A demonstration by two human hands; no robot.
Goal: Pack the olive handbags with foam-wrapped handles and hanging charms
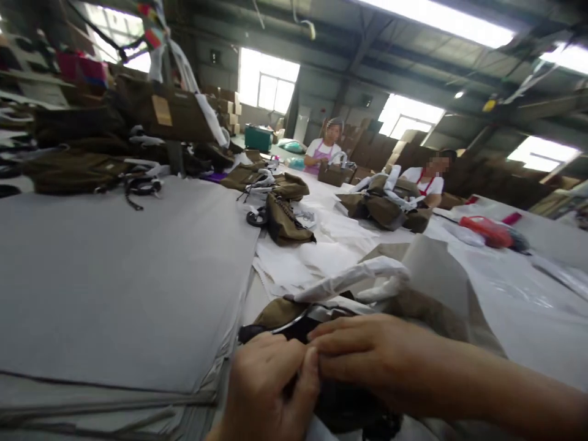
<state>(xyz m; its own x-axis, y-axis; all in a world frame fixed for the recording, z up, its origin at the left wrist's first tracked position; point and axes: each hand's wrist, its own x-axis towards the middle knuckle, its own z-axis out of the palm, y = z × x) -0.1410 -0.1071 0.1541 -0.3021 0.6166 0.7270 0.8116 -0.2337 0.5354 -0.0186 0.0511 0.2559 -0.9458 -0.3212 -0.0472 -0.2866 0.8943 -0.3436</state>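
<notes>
Right in front of me is an olive-brown handbag [277, 312] with a dark opening. Its handles [351, 278] are wrapped in white paper and arch up behind my hands. My left hand [271, 383] is curled at the near side of the opening, thumb pressed towards the forefinger, gripping the bag's edge. From the right, my right hand [362, 346] reaches across with bent fingers on the same edge, fingertips meeting the left hand. What lies under the fingers is hidden. Behind the bag, a sheet of grey-beige paper [436, 275] stands up.
Large white sheets [128, 275] are stacked at left. Beyond lie a brown bag [287, 220], loose white paper [294, 263] and more bags with wrapped handles [383, 202]. A red plastic bag [486, 229] rests at right. Two people [324, 150] [425, 177] work across the table.
</notes>
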